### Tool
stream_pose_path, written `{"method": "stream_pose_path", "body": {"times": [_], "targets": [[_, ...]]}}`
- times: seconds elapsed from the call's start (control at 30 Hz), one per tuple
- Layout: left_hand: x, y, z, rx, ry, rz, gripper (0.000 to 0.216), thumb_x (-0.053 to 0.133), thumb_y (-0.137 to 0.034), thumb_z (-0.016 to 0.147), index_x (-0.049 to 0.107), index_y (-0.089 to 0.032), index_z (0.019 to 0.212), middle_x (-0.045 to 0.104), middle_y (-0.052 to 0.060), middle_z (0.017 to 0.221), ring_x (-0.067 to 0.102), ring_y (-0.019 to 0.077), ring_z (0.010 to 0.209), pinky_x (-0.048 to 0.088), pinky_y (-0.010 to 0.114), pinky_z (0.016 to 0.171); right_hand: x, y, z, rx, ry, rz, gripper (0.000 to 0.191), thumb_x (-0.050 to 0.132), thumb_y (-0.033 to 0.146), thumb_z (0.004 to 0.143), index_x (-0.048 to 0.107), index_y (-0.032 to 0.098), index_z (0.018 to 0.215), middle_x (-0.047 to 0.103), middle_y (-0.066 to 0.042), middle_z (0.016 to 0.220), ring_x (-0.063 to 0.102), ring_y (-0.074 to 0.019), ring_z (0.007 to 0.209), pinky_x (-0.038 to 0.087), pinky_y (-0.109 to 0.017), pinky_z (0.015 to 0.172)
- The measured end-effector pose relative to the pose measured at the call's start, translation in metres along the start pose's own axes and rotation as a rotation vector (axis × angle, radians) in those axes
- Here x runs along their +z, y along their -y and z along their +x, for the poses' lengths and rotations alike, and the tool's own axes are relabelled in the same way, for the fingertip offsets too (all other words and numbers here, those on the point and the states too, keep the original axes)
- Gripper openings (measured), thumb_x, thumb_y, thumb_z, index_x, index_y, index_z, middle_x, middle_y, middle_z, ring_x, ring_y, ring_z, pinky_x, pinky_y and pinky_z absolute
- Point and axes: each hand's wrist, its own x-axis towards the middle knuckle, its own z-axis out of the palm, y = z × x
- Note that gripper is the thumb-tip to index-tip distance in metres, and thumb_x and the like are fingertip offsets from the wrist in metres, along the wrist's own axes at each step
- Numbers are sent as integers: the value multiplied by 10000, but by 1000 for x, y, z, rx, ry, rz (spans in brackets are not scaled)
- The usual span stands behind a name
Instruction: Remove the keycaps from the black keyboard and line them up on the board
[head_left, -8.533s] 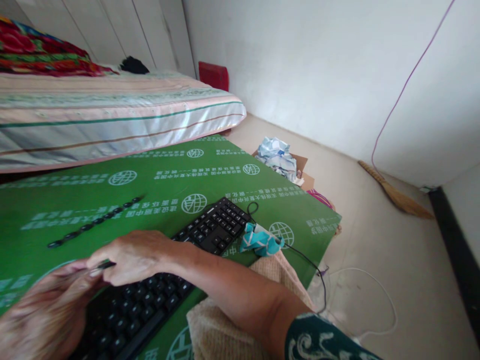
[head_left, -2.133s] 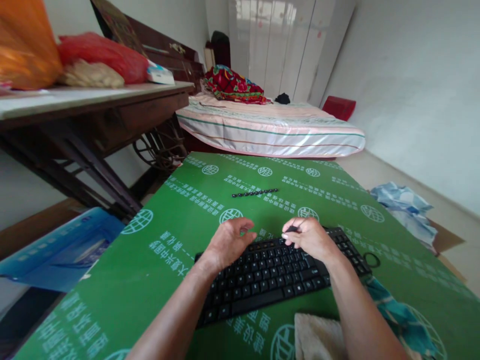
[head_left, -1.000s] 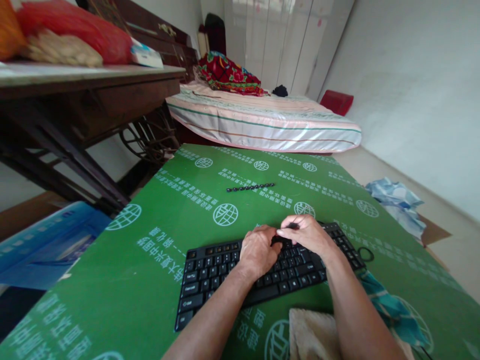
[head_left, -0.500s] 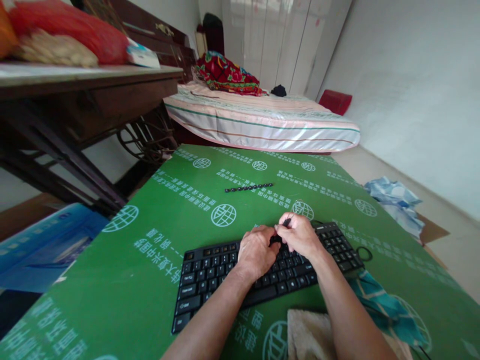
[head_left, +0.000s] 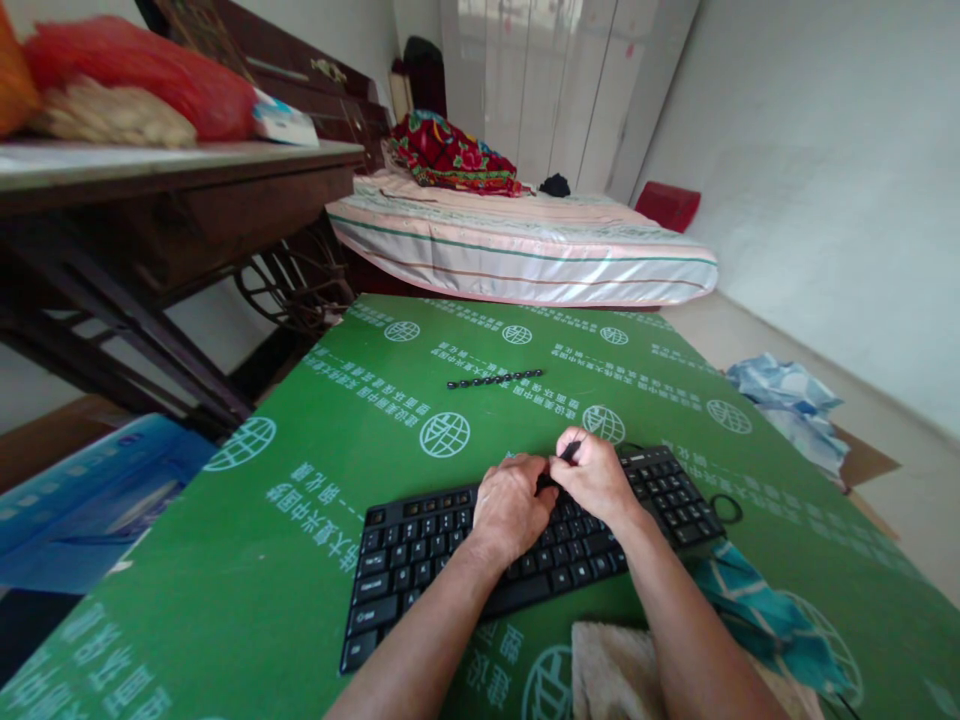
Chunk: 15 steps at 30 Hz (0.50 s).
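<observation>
A black computer keyboard (head_left: 442, 545) lies at a slant on a green printed board. Over its top middle, my left hand (head_left: 514, 505) is closed, fingers bent toward the back edge and thumb above the keys. Close against it, my right hand (head_left: 596, 477) pinches a small slim black piece (head_left: 571, 450); its lower end is hidden by fingers. The keys under both hands cannot be seen. Farther back, several small black keycaps (head_left: 495, 379) sit in a line on the board.
A looped cable (head_left: 727, 508) lies by the keyboard's right end. Near my right forearm are a teal checked cloth (head_left: 772, 610) and a beige cloth (head_left: 611, 665). A bed (head_left: 525, 240) stands behind the green board (head_left: 300, 560), a sewing-machine table (head_left: 285, 165) to the left.
My right fingers have shifted slightly and the black piece in them leans a little differently. The whole view has tilted slightly. Keyboard and keycap row stay in place.
</observation>
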Motion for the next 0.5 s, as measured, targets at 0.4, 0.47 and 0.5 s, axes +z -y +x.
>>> {"method": "stream_pose_path", "body": {"times": [0.4,0.47,0.5], "targets": [[-2,-10,4,-68,7,105,132,500,-231,799,628,-220,830,675,32,883,605,211,867,436,298,725,3,-10,1,48,-30,79,72,509,190,648,444,210,623,414,82,459,404,-94,424,327,-198,438],[-1,-9,4,-65,0,122,140,489,-221,811,629,-223,814,674,24,875,603,202,863,432,289,721,4,-9,1,64,-30,108,78,508,190,651,438,212,623,421,84,443,405,-94,407,324,-201,430],[0,-9,4,-59,-3,128,145,483,-216,817,628,-223,806,673,21,871,601,197,863,430,284,721,4,-9,1,70,-29,123,82,507,188,651,435,212,621,423,85,435,405,-94,398,322,-202,425]]}}
